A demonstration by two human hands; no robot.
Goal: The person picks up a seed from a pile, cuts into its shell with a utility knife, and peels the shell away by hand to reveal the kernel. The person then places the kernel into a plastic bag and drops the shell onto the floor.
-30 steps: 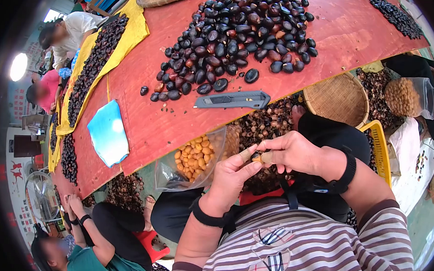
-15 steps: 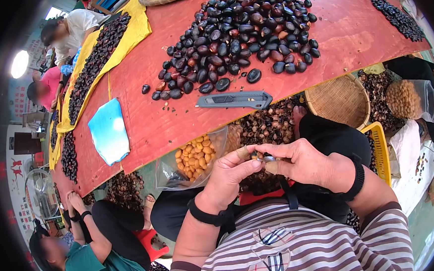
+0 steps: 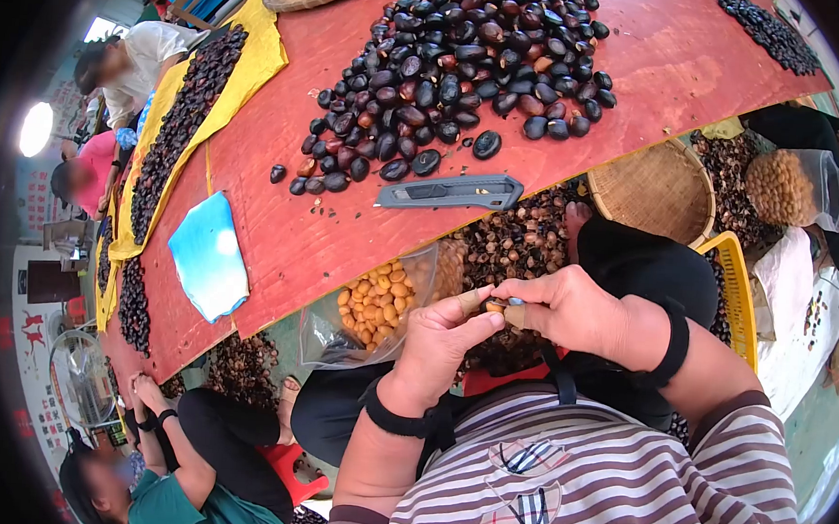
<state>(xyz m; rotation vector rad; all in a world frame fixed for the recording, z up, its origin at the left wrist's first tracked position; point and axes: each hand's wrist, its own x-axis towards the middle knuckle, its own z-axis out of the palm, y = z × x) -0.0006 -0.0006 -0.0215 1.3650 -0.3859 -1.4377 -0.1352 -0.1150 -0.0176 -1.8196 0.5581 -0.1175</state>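
My left hand is closed, pinching a small nut with a dark shell and an orange-brown part showing. Against it from the right, my right hand is closed too, thumb and forefinger around a small shiny bit that I cannot make out. Fingertips of both hands wear tan coverings. Just beyond my hands, a clear plastic bag holds peeled orange kernels. Cracked dark shells lie beneath and past my hands. On the red table rest a grey utility knife and a large heap of dark nuts.
A folded blue-white cloth lies on the table's left part. A woven basket and a yellow plastic crate stand to the right. Co-workers sit along the left, one in a green shirt. A bag of pale kernels is at far right.
The orange-brown part of the nut now shows between my fingertips, where a shiny bit stood out before. My right hand has shifted slightly left. The table items sit a little further left in view.
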